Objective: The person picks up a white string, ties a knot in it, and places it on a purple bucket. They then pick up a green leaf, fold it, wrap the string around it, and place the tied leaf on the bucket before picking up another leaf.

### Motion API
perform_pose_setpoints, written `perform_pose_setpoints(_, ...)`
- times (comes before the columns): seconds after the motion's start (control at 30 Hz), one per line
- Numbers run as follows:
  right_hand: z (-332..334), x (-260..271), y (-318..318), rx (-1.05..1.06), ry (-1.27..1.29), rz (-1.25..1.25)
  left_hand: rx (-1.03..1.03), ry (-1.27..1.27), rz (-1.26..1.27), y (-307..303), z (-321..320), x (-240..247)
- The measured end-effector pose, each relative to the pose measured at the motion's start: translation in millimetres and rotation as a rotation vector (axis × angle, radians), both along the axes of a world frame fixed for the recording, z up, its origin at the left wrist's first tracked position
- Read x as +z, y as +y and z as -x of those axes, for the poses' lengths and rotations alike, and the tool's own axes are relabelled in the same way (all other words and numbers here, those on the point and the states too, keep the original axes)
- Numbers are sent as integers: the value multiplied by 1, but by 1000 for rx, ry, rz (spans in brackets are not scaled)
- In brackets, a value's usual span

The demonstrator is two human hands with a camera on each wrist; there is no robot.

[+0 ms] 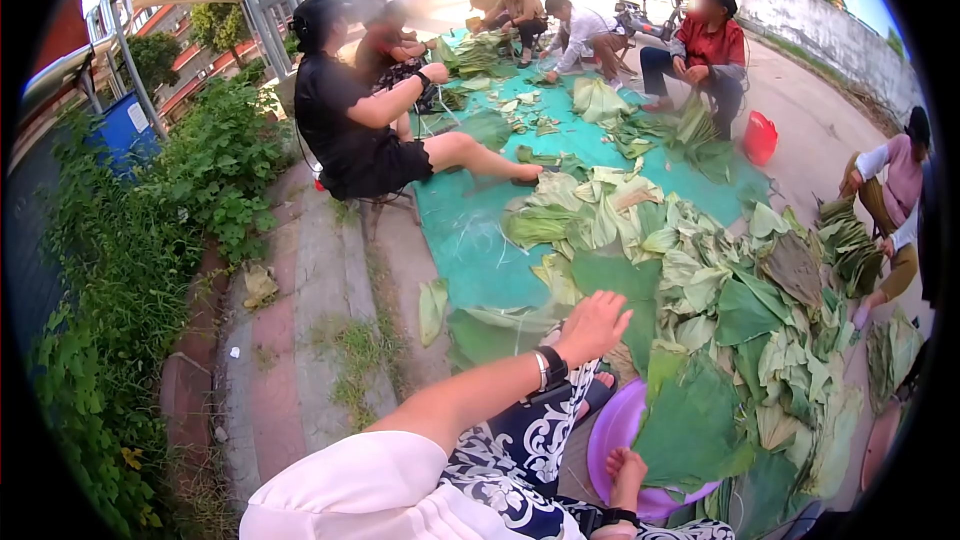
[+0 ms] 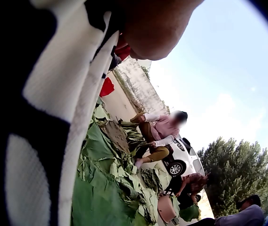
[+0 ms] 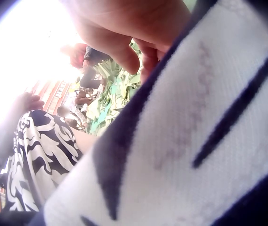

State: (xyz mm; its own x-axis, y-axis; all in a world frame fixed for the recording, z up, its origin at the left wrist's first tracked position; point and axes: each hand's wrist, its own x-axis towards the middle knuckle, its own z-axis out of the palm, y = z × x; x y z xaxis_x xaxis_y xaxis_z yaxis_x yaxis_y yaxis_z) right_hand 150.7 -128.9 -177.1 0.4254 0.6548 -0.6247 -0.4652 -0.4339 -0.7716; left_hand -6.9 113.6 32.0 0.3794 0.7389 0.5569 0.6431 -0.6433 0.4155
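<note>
My left hand point(image 1: 595, 325) is stretched forward in the head view, fingers spread, palm down over a broad green leaf point(image 1: 612, 285). A dark watch point(image 1: 551, 368) circles that wrist. My right hand point(image 1: 627, 475) is low beside my lap, its fingers loosely curled and nothing showing in them. It overlaps the purple basin point(image 1: 602, 430) in the head view, close to the edge of a large green leaf point(image 1: 690, 425) lying across the basin. In the right wrist view, the right hand's thumb point(image 3: 129, 61) hangs apart from the fingers. Patterned cloth hides much of both wrist views.
Heaps of pale green leaves point(image 1: 690, 240) cover the right of a teal sheet point(image 1: 470, 260). Several people sit around it, including a person in black point(image 1: 350, 120) at the left. A red bucket point(image 1: 760, 138) stands at the far right. Weeds point(image 1: 130, 270) border the left paving.
</note>
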Motion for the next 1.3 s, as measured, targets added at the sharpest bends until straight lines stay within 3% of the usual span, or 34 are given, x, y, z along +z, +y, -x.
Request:
perform_pose_setpoints(0.57, 1, -4, 4, 4, 11, -15, 24, 38, -2, -3, 1, 2)
perform_pose_setpoints(0.77, -9, -41, 4, 25, -5, -37, 20, 15, 1, -3, 0, 2)
perform_pose_setpoints(1.3, -9, -48, 4, 35, 16, -23, 11, -13, -27, -2, -1, 0)
